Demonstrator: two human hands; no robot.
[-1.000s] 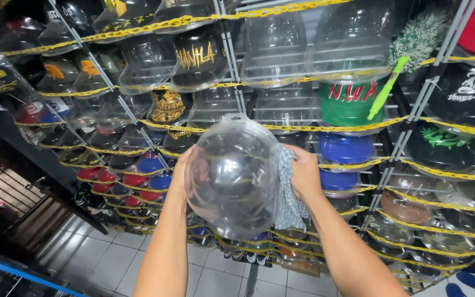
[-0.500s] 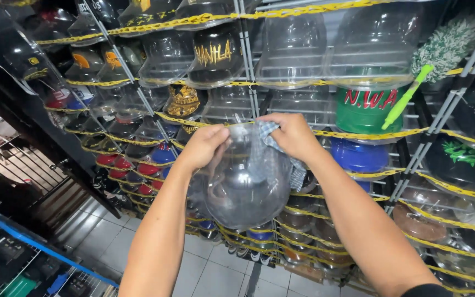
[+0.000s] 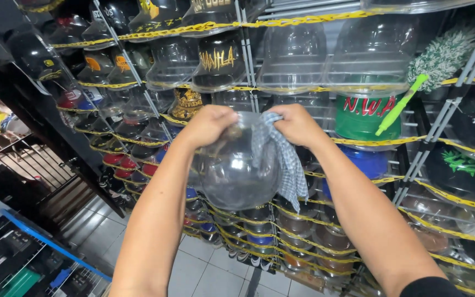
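I hold a clear plastic dome-shaped cap cover [image 3: 232,176] up in front of a wire rack, with its rounded end pointing down. My left hand [image 3: 207,125] grips its upper rim on the left. On the upper right rim, my right hand [image 3: 298,124] is closed on a grey-and-white checked cloth [image 3: 281,159]. The cloth hangs down partly inside the dome and partly beside it.
The wire rack [image 3: 446,104] is full of caps in clear covers, strung with yellow plastic chains [image 3: 281,22]. A duster with a green handle [image 3: 399,104] hangs at the upper right. A green cap [image 3: 366,115] sits behind my right hand. Tiled floor [image 3: 204,264] lies below, dark shelving at left.
The dome has been turned from rounded end toward me to rounded end down. Both hands shifted from its sides to its upper rim, and the cloth now drapes into it.
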